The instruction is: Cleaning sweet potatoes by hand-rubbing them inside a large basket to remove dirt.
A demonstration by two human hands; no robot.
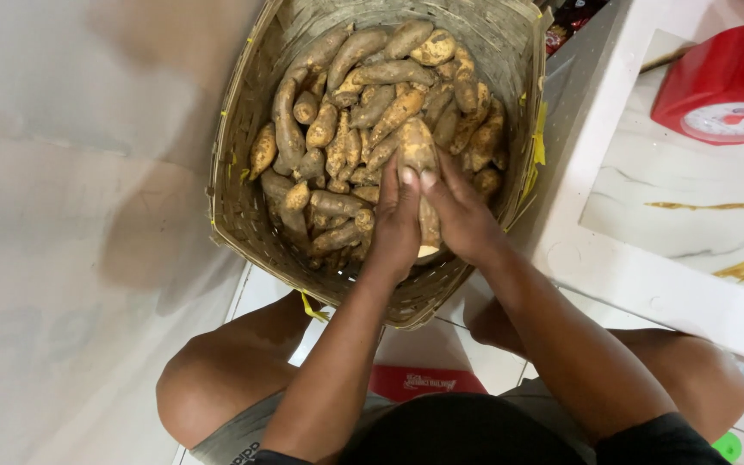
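A long dusty sweet potato (422, 172) is standing upright over the heap in the woven basket (243, 207), pressed between both palms — the left hand (396, 226) and right hand (462, 215) are flanking it, fingers (408, 176) straight and together, apparently steadying it. A red scale (725, 82) is sitting on the white surface (647, 275) — well apart.

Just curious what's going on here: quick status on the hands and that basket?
Left hand and right hand both clasp one sweet potato. Woven basket full of sweet potatoes. Red scale off to the side, nothing blocking.
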